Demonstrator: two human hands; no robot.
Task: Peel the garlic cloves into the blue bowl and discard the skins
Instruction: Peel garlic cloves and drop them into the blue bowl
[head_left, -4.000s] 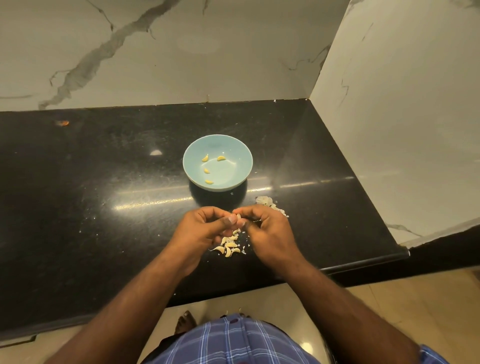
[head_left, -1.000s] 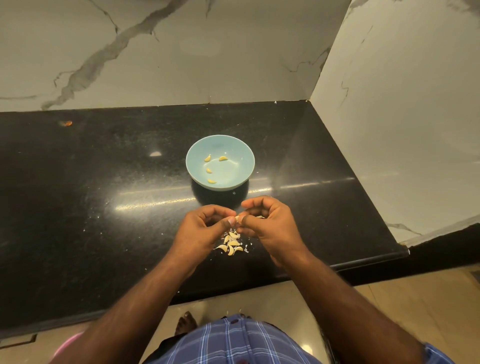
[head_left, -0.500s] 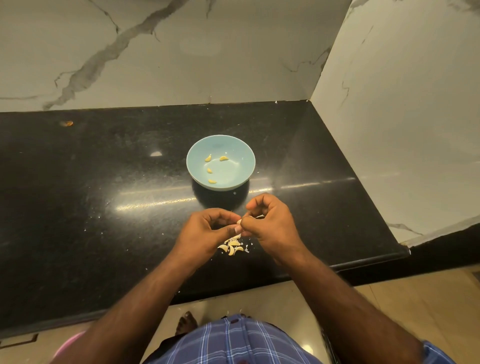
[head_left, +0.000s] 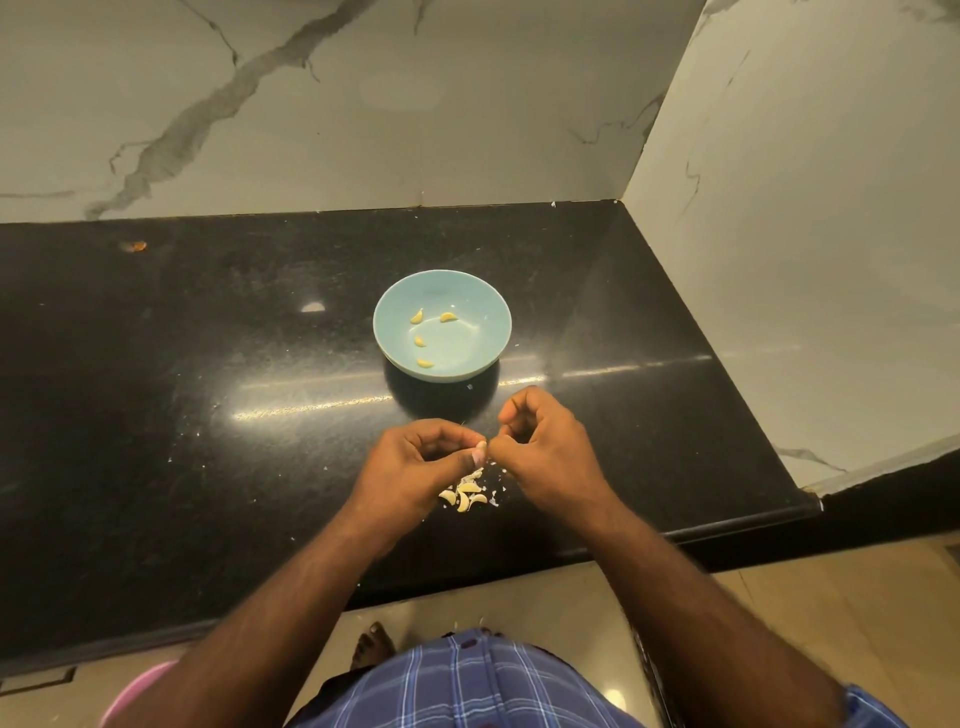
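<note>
Since a moment ago: right hand (head_left: 545, 457) drawn slightly right and far, fingers curled, pinching at the tip of a small clove (head_left: 481, 445) held by the left hand (head_left: 415, 467) between thumb and fingers. Probably a strip of papery skin coming away; peeling of this clove under way, not finished. Four peeled cloves (head_left: 422, 340), smooth, yellow, crescent-shaped, in the glossy round blue bowl (head_left: 493, 317), just far of the hands. Heap of pale unpeeled cloves (head_left: 465, 499) and dry white flakes below the hands on the polished black speckled table (head_left: 208, 364).
</note>
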